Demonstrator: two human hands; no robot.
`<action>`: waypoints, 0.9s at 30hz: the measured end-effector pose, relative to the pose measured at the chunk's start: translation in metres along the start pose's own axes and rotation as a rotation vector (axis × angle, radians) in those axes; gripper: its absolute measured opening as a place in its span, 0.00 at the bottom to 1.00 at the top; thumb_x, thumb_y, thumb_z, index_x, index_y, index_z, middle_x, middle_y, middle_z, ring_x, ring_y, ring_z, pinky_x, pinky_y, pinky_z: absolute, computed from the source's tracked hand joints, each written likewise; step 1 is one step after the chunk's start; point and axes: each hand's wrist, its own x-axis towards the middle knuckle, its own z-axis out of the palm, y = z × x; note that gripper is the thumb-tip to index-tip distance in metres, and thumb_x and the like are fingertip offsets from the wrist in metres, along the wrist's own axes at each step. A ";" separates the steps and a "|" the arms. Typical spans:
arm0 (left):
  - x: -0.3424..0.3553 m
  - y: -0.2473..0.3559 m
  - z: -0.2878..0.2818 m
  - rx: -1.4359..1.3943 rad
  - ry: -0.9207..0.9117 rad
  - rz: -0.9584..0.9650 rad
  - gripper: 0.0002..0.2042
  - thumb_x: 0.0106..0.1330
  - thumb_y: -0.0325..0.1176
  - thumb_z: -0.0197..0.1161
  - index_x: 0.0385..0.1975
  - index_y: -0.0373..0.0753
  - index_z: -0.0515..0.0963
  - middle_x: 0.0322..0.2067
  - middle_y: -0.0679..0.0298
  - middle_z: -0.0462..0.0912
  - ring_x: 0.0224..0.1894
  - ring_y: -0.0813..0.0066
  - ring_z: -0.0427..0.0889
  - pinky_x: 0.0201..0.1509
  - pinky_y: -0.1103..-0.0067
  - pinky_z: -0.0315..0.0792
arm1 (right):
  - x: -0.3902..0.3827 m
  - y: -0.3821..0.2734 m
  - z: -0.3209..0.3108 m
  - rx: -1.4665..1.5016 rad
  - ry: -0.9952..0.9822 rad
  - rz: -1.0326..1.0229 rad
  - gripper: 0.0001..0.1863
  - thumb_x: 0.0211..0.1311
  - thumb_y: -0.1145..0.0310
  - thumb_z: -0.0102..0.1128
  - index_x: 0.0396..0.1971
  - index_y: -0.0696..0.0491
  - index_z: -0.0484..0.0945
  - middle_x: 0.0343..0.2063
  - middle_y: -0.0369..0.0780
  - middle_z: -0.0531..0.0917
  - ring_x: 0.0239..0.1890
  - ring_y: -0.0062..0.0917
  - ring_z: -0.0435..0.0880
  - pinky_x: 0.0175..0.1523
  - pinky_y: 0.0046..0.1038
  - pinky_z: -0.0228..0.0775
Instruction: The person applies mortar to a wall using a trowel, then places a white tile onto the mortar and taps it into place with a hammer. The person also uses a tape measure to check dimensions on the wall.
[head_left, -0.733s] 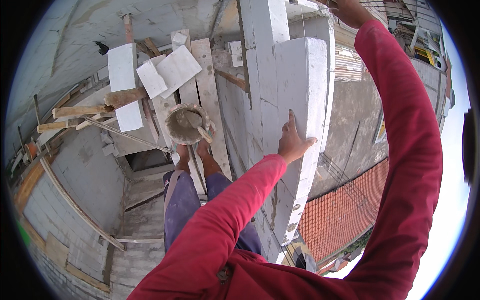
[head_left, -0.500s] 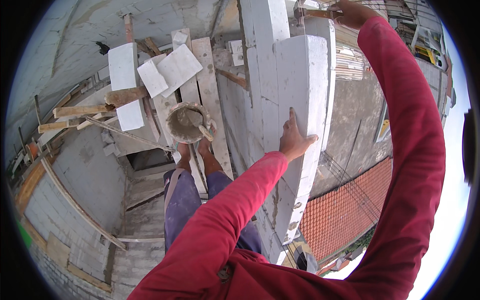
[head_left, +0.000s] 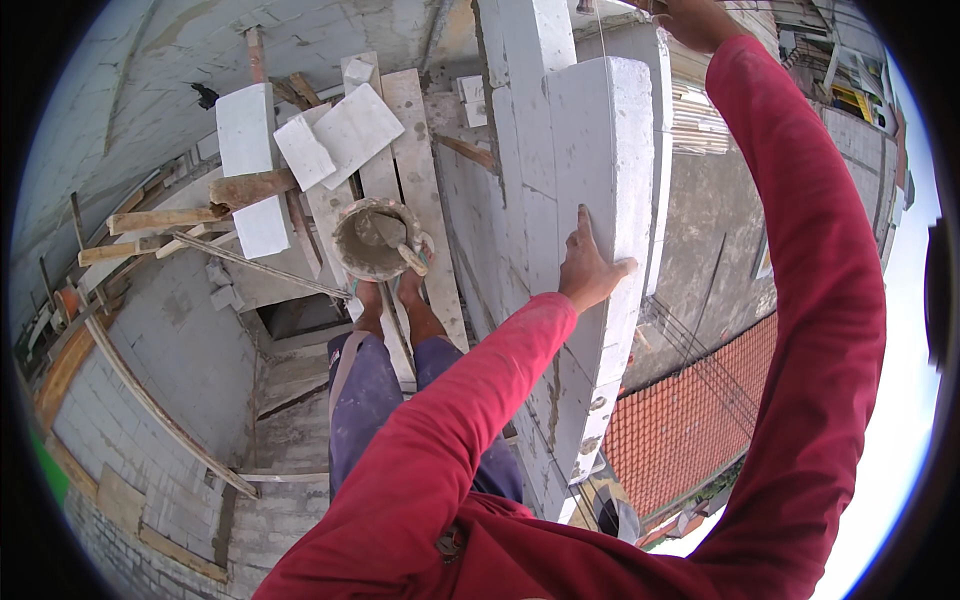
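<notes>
Touching a scuffed white block (head_left: pixel 590 150), the left hand (head_left: pixel 588 270) extends its forefinger.

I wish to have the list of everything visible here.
Block wall: one, white, right of centre
Wooden-handled tool: one, brown, cut by top edge
Planks: several, pale, upper centre
Bucket: one, grey, above planks
Trowel: one, grey, inside bucket
Loose blocks: several, white, upper left
Timber pieces: several, brown, left side
Tiled roof: one, orange, lower right
Shorts: one pair, purple, lower centre
Left hand: one, red-sleeved, on block wall
Right hand: one, red-sleeved, at tool, top right
</notes>
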 end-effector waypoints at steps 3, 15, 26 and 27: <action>0.001 0.003 -0.006 -0.012 0.017 -0.025 0.60 0.57 0.45 0.75 0.77 0.36 0.32 0.71 0.35 0.53 0.72 0.40 0.61 0.76 0.61 0.59 | -0.013 -0.052 -0.020 0.094 0.013 0.249 0.17 0.63 0.57 0.58 0.46 0.48 0.86 0.44 0.45 0.88 0.50 0.40 0.86 0.55 0.42 0.75; 0.003 -0.002 -0.003 0.009 0.046 -0.033 0.59 0.57 0.44 0.75 0.77 0.36 0.33 0.70 0.34 0.55 0.72 0.40 0.62 0.75 0.61 0.60 | -0.029 -0.069 -0.046 0.050 -0.170 0.269 0.17 0.64 0.58 0.57 0.46 0.49 0.86 0.45 0.45 0.88 0.50 0.41 0.86 0.55 0.42 0.74; 0.004 -0.001 -0.003 0.000 0.060 -0.012 0.59 0.56 0.43 0.75 0.76 0.34 0.34 0.69 0.35 0.58 0.70 0.41 0.64 0.74 0.62 0.63 | -0.031 -0.093 -0.062 0.027 -0.155 0.360 0.17 0.65 0.59 0.55 0.48 0.47 0.86 0.46 0.45 0.87 0.50 0.40 0.86 0.54 0.41 0.75; 0.003 0.000 -0.001 0.005 0.055 -0.008 0.59 0.56 0.43 0.75 0.76 0.34 0.34 0.69 0.35 0.58 0.70 0.41 0.64 0.74 0.62 0.63 | -0.033 -0.088 -0.060 0.028 -0.160 0.338 0.17 0.65 0.59 0.55 0.48 0.48 0.85 0.46 0.45 0.87 0.50 0.40 0.86 0.54 0.41 0.75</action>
